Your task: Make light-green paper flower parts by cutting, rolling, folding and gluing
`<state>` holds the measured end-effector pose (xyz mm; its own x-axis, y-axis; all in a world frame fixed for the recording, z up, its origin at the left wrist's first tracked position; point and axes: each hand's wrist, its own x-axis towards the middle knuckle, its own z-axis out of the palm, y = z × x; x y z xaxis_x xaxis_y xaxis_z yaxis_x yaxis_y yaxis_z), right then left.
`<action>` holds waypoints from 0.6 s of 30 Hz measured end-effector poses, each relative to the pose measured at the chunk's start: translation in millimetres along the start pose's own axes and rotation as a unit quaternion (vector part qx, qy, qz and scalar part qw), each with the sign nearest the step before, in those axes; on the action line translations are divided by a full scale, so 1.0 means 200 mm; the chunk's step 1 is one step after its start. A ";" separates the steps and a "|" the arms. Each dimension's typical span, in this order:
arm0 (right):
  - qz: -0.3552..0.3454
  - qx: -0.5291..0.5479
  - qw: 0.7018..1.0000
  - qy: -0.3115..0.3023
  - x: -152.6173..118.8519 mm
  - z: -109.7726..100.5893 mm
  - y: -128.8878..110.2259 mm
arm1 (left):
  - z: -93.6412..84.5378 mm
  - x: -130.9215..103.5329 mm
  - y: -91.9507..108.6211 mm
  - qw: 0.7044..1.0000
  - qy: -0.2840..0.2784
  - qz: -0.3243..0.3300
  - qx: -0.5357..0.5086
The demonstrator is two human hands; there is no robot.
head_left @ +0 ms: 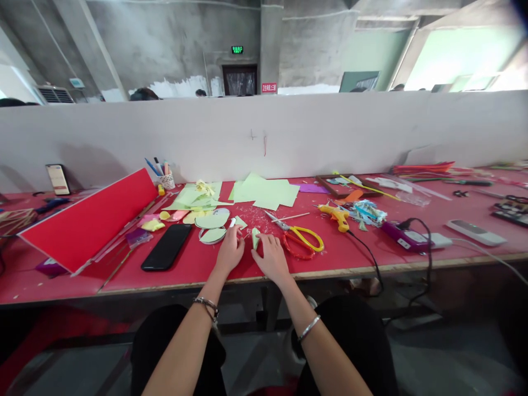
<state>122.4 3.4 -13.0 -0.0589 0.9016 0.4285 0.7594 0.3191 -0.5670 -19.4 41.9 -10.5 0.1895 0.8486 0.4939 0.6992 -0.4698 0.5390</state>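
My left hand is closed around a small white stick-like piece; its exact kind is too small to tell. Beside it, my right hand pinches a small rolled or folded piece of light green paper just above the red tabletop. A small flat green paper piece lies behind the left fingers. To the left are round cut green papers, one resting on a ring-shaped item. Scissors with yellow and red handles lie right of my right hand.
Green paper sheets lie at the back. Left are a black phone and a tilted red board. A yellow glue gun, paper scraps and a purple power strip with cables are right. A white partition stands behind.
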 end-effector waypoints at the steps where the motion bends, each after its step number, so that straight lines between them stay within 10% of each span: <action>1: -0.005 -0.018 1.000 -0.011 0.00 -0.01 -0.01 | 0.00 0.00 0.00 1.000 -0.008 0.002 0.008; 18: -0.013 -0.142 0.986 -0.081 -0.01 -0.03 -0.06 | 0.01 -0.02 0.08 0.972 -0.114 0.063 0.193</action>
<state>116.3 -4.0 -3.2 -0.1653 0.9364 0.3097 0.9061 0.2682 -0.3272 -7.3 32.5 -5.3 0.4082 0.8425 0.3515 0.8586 -0.4851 0.1657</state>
